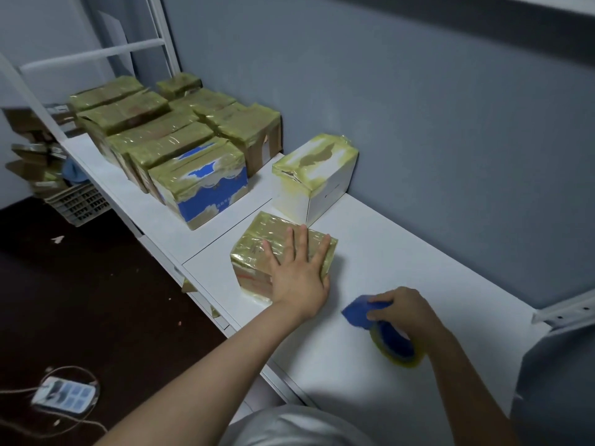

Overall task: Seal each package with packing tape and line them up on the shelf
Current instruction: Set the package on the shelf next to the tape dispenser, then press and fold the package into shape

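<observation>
A small taped brown package [254,252] sits on the white shelf [370,252]. My left hand [297,268] lies flat on its top, fingers straight and spread. My right hand [401,309] grips a blue tape dispenser [360,310] carrying a roll of yellowish packing tape [397,349], which rests on the shelf to the right of the package. Just behind the package stands a white taped box [322,175]. Further left, a blue-and-white taped box [206,188] fronts several taped brown packages [151,123] lined up in rows.
A grey wall [418,107] runs along the shelf's back. A white metal frame [96,53] rises at the far left. On the dark floor lie a power strip [64,395] with cables and a plastic crate [80,204] beside cardboard.
</observation>
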